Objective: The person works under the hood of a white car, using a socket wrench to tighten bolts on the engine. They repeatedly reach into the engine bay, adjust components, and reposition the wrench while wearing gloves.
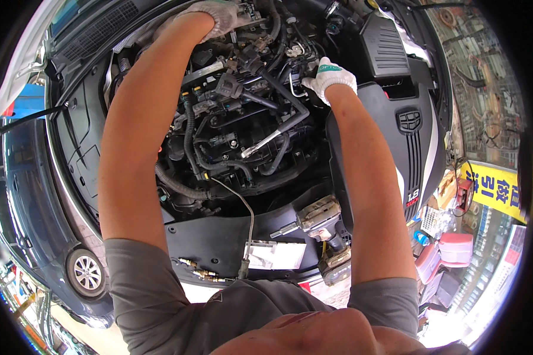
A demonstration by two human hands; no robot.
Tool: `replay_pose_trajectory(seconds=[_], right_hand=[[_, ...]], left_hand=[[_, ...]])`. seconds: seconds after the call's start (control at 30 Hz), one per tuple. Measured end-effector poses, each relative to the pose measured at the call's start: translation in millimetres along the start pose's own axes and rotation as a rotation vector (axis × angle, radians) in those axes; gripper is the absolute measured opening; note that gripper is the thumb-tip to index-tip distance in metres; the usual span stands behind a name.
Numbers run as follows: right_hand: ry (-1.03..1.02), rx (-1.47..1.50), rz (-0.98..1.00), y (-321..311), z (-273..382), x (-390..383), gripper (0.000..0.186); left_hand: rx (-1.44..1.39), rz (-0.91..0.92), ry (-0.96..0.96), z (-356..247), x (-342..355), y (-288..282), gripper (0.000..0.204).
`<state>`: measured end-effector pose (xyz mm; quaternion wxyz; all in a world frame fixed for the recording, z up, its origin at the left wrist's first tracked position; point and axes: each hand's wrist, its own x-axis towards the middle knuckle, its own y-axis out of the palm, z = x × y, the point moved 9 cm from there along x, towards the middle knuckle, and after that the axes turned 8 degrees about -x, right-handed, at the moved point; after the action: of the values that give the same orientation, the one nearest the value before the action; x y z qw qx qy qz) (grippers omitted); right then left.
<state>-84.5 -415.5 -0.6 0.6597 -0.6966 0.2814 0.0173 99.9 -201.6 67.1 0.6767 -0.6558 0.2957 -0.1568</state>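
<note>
The engine (pixel 243 121) is black and grey, with bendy hoses (pixel 185 190); it sits in the car, on the near side of the left hand (pixel 218 16), and left of the right hand (pixel 334 78); I cannot tell how open either hand is, or what it holds.

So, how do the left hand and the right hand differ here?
The left hand is up at the picture's top edge; the right hand is lower, near the black cover. The right hand shows a green patch on its back, while none can be seen on the left hand. Both wear pale gloves.
</note>
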Motion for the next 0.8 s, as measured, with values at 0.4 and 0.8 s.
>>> replay_pose_trajectory(seconds=[0.4,0.8], right_hand=[[-0.006,-0.024,0.006,1,-1,-1,0.067],[-0.002,0.018,-0.008,6,-8,1,0.066]], left_hand=[[0.118,0.087,0.043,-16,-9,-12,0.036],[0.114,0.076,0.145,-30,-12,-9,0.027]])
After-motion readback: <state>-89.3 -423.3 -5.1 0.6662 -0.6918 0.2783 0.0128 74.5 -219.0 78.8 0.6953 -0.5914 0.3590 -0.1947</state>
